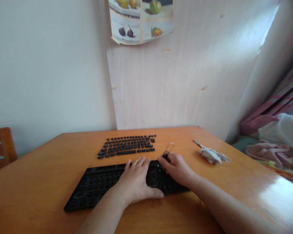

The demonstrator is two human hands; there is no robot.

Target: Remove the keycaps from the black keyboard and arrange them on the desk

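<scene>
A black keyboard (97, 185) lies on the table, most of its left part stripped of keycaps. Across its middle rests my left hand (138, 183), fingers spread and thumb stretched along the near edge. My right hand (177, 167) is closed on a wire keycap puller (170, 148) over the keyboard's right part, and the wire loop sticks up beyond the fingers. What lies under the right fingertips is partly hidden. Behind the keyboard, loose black keycaps (127, 144) sit in rows, laid out like a keyboard, with the long spacebar (126, 152) in the front row.
On the right of the wooden table (39, 169) lie a crumpled whitish cloth (211, 155) and a thin brush-like stick (197, 143). A wooden chair (5, 146) stands at the left. Fabrics (271, 152) are heaped beyond the right edge. A fruit picture (141, 22) hangs on the wall.
</scene>
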